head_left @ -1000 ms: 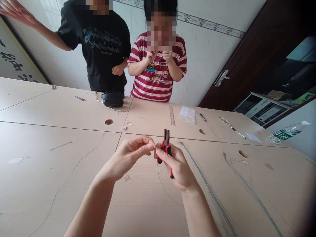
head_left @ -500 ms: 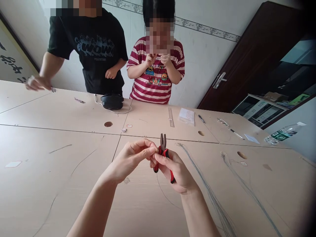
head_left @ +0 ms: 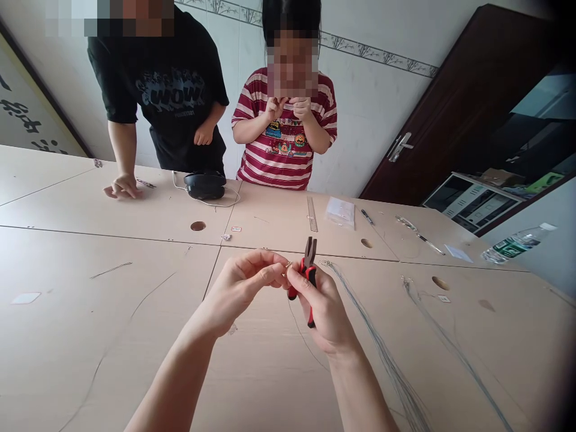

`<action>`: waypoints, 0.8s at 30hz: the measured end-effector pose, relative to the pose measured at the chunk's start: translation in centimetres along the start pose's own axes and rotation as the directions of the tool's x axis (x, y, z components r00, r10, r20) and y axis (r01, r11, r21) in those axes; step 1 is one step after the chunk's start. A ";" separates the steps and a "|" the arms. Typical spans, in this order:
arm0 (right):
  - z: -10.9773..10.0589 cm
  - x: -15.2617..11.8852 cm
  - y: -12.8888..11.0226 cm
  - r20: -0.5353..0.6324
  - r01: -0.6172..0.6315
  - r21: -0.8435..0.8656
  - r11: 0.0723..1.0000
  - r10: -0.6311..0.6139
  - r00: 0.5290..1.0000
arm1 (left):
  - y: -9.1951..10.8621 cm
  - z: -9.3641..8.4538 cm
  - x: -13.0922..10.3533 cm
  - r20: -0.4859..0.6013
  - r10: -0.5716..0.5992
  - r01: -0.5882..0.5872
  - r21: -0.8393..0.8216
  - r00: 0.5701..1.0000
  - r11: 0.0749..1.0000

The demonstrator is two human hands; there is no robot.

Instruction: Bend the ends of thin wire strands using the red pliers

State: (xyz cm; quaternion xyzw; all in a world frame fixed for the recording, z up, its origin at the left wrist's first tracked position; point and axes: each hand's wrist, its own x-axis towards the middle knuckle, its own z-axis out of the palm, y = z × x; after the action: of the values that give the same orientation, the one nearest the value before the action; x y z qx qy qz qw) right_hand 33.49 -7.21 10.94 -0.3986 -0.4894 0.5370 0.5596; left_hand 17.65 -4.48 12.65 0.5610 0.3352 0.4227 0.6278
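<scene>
My left hand [head_left: 247,288] pinches a small gold-coloured piece [head_left: 289,264] between thumb and fingertips; it is too small to name. My right hand [head_left: 321,306] has its thumb and fingertips close against the same piece. Held in that right hand are pliers [head_left: 310,258] with red and black handles, their jaws pointing up and slightly apart. A thin wire or thread [head_left: 299,329] hangs below the fingers and curves to the right over the table. Its upper end is hidden by my hands.
A bundle of thin bluish strands [head_left: 366,318] lies right of my hands, with a second bundle [head_left: 445,336] farther right. Across the table [head_left: 112,342] stand two people. A black headset-like object [head_left: 204,185], a ruler [head_left: 312,214], a plastic packet [head_left: 341,213] and a bottle [head_left: 517,243] lie beyond.
The pliers and my right hand have shifted slightly right and up, and the gold-coloured piece shows more clearly between my hands. The black-shirted person's hand has moved right along the table.
</scene>
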 end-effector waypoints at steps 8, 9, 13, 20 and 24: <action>0.5 -0.1 -0.4 -0.004 0.031 -0.081 0.996 -0.032 0.999 | 0.2 -0.2 -0.1 -0.048 0.038 -0.035 0.059 0.998 0.998; 0.6 -0.1 -0.3 -0.013 0.036 -0.110 0.993 -0.038 0.999 | 0.2 -0.1 -0.1 -0.063 0.043 -0.038 0.072 0.997 0.997; 0.6 -0.1 0.0 0.001 0.055 -0.207 0.977 -0.056 0.998 | 0.1 0.2 0.0 -0.080 0.035 -0.026 0.108 0.996 0.994; 0.6 -0.2 0.2 0.002 0.073 -0.273 0.959 -0.076 0.997 | -0.3 -0.3 0.1 -0.102 0.060 -0.035 0.225 0.993 0.974; -0.1 -0.1 -0.2 -0.048 0.087 -0.363 0.928 -0.112 0.993 | 0.0 -0.5 -0.1 -0.103 0.063 -0.029 0.305 0.993 0.952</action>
State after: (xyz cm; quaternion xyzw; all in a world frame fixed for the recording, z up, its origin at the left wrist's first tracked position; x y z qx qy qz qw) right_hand 33.59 -7.34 11.06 -0.4871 -0.5797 0.3954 0.5200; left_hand 17.21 -4.36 12.56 0.6339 0.4174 0.4116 0.5045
